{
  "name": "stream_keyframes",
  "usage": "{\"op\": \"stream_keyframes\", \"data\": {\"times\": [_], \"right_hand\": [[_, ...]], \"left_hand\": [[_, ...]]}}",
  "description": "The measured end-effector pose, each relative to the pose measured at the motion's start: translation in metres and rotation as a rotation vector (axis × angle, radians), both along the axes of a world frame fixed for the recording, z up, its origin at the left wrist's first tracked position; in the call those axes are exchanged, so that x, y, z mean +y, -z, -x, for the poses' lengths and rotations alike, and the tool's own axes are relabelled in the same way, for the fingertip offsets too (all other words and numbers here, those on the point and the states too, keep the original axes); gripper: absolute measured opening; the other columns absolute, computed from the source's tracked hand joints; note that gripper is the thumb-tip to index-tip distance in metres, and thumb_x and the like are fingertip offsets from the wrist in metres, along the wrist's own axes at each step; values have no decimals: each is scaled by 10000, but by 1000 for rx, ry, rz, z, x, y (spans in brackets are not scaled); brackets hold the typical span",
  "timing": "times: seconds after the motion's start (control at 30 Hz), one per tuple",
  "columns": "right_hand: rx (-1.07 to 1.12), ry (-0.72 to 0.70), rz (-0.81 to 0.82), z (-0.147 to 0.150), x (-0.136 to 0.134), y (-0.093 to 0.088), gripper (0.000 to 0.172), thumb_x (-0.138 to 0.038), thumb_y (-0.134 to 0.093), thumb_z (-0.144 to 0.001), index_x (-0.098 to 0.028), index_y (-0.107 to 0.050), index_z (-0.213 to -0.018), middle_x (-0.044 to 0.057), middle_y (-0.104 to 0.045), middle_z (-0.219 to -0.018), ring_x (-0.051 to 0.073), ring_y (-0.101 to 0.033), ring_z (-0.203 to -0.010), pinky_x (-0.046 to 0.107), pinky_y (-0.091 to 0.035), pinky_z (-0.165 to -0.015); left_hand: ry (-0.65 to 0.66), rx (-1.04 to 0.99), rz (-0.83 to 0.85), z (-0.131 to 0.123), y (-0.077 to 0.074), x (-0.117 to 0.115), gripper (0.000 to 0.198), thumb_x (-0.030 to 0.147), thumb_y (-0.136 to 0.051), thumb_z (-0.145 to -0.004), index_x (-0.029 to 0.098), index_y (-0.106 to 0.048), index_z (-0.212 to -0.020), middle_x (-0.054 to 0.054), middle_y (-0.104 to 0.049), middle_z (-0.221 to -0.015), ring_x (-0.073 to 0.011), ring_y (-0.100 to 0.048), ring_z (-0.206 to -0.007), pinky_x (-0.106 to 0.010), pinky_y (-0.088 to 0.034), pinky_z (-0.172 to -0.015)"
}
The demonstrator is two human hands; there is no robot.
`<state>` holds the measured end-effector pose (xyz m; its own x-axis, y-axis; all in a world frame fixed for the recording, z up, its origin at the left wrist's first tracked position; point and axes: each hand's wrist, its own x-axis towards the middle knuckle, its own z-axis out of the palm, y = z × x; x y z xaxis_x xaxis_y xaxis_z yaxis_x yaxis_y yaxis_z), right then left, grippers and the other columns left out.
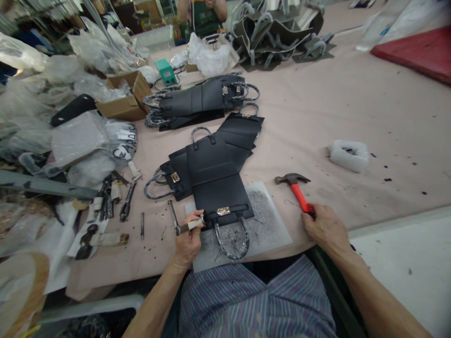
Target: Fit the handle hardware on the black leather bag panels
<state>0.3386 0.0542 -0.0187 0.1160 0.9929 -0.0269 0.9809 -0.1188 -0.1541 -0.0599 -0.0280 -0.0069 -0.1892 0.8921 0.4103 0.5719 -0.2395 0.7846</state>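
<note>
My left hand is closed around a plier-like metal tool with a white-wrapped part. Its tip meets the near left corner of a black handbag panel; the exact contact is too small to make out. That panel has a gold clasp and a plastic-wrapped handle pointing toward me. Beneath its near end lies a speckled white board. At the right, my right hand grips the end of a claw hammer with a red handle, its head lying toward the table's middle.
More black panels overlap behind, with a folded stack beyond. At left are hand tools, a second hammer, a cardboard box and plastic bags. A white block sits right. Across the table stands another person.
</note>
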Motion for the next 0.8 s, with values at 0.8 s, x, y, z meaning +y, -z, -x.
{"op": "stream_keyframes", "data": {"times": [0.8], "right_hand": [[1443,445,351,70,-19,-91,359,-536,-689,-825,-225,-510,-814,-96,-394,-556,64,-318,-371,177,-260,-324]], "left_hand": [[80,53,-58,-4,5,14,166,125,-517,-912,221,-587,-1028,-77,-706,-1057,-207,-708,-1017,-364,-583,-889]]}}
